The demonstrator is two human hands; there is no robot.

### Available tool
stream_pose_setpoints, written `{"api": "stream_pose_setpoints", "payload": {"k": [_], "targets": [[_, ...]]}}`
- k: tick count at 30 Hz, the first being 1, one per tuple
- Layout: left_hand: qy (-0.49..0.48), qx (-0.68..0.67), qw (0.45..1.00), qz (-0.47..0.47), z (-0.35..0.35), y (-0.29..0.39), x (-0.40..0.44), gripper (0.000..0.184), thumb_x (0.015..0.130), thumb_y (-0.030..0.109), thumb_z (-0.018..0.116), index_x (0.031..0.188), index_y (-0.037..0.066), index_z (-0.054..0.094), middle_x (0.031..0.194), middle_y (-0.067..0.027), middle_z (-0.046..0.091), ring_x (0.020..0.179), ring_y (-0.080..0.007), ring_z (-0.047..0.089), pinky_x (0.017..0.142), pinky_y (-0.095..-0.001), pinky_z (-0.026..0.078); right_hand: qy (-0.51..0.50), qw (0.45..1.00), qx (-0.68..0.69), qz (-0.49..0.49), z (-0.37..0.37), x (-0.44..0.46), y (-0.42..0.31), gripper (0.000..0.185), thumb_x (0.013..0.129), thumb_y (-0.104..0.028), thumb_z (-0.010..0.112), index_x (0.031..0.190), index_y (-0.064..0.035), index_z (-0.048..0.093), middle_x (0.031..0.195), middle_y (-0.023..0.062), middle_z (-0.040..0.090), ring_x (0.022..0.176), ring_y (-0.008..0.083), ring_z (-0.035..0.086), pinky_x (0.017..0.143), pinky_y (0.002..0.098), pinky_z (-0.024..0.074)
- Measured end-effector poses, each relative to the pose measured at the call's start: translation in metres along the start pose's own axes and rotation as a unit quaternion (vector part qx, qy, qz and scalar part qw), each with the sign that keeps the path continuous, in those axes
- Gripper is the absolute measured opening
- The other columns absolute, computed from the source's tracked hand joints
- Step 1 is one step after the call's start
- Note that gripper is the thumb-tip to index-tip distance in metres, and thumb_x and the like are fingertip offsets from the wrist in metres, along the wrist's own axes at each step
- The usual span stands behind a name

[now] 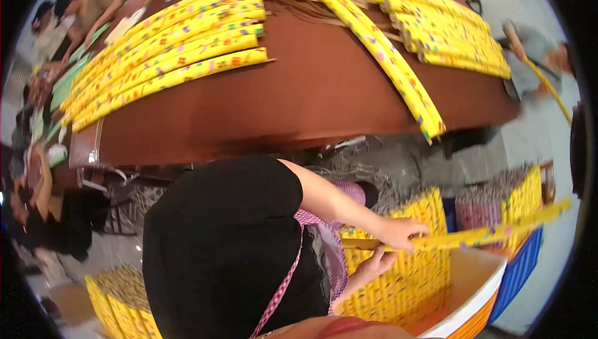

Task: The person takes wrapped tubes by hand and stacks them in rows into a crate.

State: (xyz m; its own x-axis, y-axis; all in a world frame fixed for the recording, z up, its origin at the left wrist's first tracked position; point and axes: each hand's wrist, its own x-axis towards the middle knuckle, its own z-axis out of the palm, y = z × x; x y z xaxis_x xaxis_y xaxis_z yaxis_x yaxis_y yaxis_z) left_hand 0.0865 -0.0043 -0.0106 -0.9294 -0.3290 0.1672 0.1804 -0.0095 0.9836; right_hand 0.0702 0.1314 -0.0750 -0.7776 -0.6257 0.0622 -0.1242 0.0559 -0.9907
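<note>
Both my hands are on a long yellow roll (464,238) with a colourful pattern, which looks slightly blurred. It lies roughly level above a white-and-orange box (470,280) filled on one side with upright rolls (398,286) of the same pattern. My left hand (402,233) is closed over the roll from above. My right hand (374,264) sits just below, its fingers curled against the roll's underside. The roll's near end passes behind my left forearm and is partly hidden.
A brown-covered table (311,84) bears yellow rolls in a left stack (180,52), a right stack (448,24) and a crossing pair (367,37). A blue crate (517,270) stands beyond the box. More rolls (118,301) stand at lower left. Other people work around the table.
</note>
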Motion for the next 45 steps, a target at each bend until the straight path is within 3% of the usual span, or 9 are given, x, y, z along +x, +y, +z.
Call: {"api": "stream_pose_setpoints", "payload": {"k": [15, 21, 26, 28, 29, 30, 31, 33, 45], "targets": [[-0.083, 0.071, 0.989, 0.096, -0.034, 0.037, 0.032, 0.029, 0.080, 0.023, 0.050, 0.098, 0.002, 0.057, 0.072, -0.0138, 0.060, 0.066, -0.0268, 0.058, 0.059, -0.0379, 0.043, 0.030, 0.992, 0.121, -0.035, 0.003, 0.039, -0.016, 0.032, 0.081, -0.015, 0.057, 0.105, 0.0035, 0.047, 0.094, 0.0116, 0.055, 0.083, 0.0165, 0.052, 0.075, 0.0308, 0.0451], [-0.368, 0.511, 0.761, 0.158, -0.002, 0.109, 0.084, 0.035, 0.080, 0.036, 0.049, 0.094, 0.006, 0.061, 0.084, -0.0160, 0.062, 0.080, -0.0351, 0.058, 0.068, -0.0436, 0.046, 0.049, 0.985, 0.154, -0.055, -0.016, 0.024, -0.018, 0.039, 0.085, -0.016, 0.054, 0.117, 0.0013, 0.042, 0.099, 0.0126, 0.053, 0.091, 0.0196, 0.050, 0.085, 0.0339, 0.0389], [-0.342, 0.509, 0.771, 0.174, 0.019, 0.126, 0.099, 0.035, 0.081, 0.035, 0.048, 0.093, 0.005, 0.061, 0.085, -0.0159, 0.062, 0.081, -0.0341, 0.058, 0.068, -0.0428, 0.046, 0.098, 0.967, 0.155, -0.174, 0.008, 0.009, -0.085, 0.038, 0.085, -0.015, 0.053, 0.117, 0.0024, 0.042, 0.105, 0.0142, 0.052, 0.094, 0.0211, 0.049, 0.085, 0.0355, 0.0385], [-0.331, 0.516, 0.769, 0.180, 0.020, 0.140, 0.099, 0.034, 0.082, 0.035, 0.048, 0.093, 0.005, 0.061, 0.085, -0.0159, 0.062, 0.081, -0.0336, 0.058, 0.068, -0.0425, 0.046, 0.115, 0.909, 0.026, 0.399, -0.096, 0.199, -0.157, 0.067, 0.075, -0.042, 0.058, 0.122, 0.0013, 0.039, 0.117, 0.0141, 0.046, 0.108, 0.0249, 0.042, 0.096, 0.0367, 0.0299], [-0.326, 0.520, 0.768, 0.183, 0.017, 0.150, 0.094, 0.034, 0.082, 0.035, 0.048, 0.093, 0.005, 0.061, 0.086, -0.0159, 0.062, 0.082, -0.0334, 0.058, 0.068, -0.0423, 0.046, 0.109, 0.912, 0.027, 0.395, -0.118, 0.195, -0.153, 0.067, 0.075, -0.042, 0.058, 0.122, 0.0013, 0.039, 0.117, 0.0141, 0.046, 0.108, 0.0249, 0.042, 0.096, 0.0367, 0.0299], [-0.321, 0.523, 0.767, 0.187, 0.021, 0.151, 0.098, 0.034, 0.082, 0.034, 0.047, 0.093, 0.005, 0.061, 0.086, -0.0159, 0.062, 0.082, -0.0332, 0.058, 0.068, -0.0421, 0.046, -0.019, 0.967, -0.211, 0.140, -0.139, 0.190, -0.150, 0.066, 0.076, -0.043, 0.057, 0.122, 0.0010, 0.038, 0.114, 0.0134, 0.047, 0.107, 0.0251, 0.043, 0.095, 0.0377, 0.0310], [-0.316, 0.525, 0.767, 0.190, 0.024, 0.151, 0.101, 0.034, 0.082, 0.034, 0.047, 0.093, 0.005, 0.061, 0.086, -0.0158, 0.062, 0.082, -0.0329, 0.058, 0.068, -0.0419, 0.046, -0.141, 0.887, -0.418, -0.136, -0.155, 0.181, -0.148, 0.065, 0.077, -0.044, 0.057, 0.121, 0.0006, 0.038, 0.112, 0.0128, 0.049, 0.106, 0.0254, 0.044, 0.095, 0.0387, 0.0322], [-0.307, 0.531, 0.765, 0.194, 0.028, 0.155, 0.105, 0.034, 0.083, 0.034, 0.047, 0.093, 0.005, 0.061, 0.086, -0.0158, 0.062, 0.083, -0.0324, 0.058, 0.068, -0.0415, 0.046, -0.305, 0.384, -0.633, -0.598, -0.163, 0.150, -0.146, 0.064, 0.079, -0.045, 0.056, 0.120, 0.0000, 0.038, 0.106, 0.0114, 0.052, 0.104, 0.0260, 0.047, 0.094, 0.0407, 0.0346], [-0.377, 0.538, 0.706, 0.266, 0.069, 0.199, 0.109, 0.033, 0.085, 0.030, 0.044, 0.092, 0.003, 0.061, 0.089, -0.0156, 0.062, 0.086, -0.0294, 0.058, 0.068, -0.0393, 0.046, -0.082, 0.875, -0.243, -0.411, -0.062, 0.041, -0.078, 0.053, 0.082, -0.037, 0.055, 0.118, -0.0008, 0.039, 0.107, 0.0122, 0.051, 0.103, 0.0244, 0.048, 0.092, 0.0392, 0.0372]]}}
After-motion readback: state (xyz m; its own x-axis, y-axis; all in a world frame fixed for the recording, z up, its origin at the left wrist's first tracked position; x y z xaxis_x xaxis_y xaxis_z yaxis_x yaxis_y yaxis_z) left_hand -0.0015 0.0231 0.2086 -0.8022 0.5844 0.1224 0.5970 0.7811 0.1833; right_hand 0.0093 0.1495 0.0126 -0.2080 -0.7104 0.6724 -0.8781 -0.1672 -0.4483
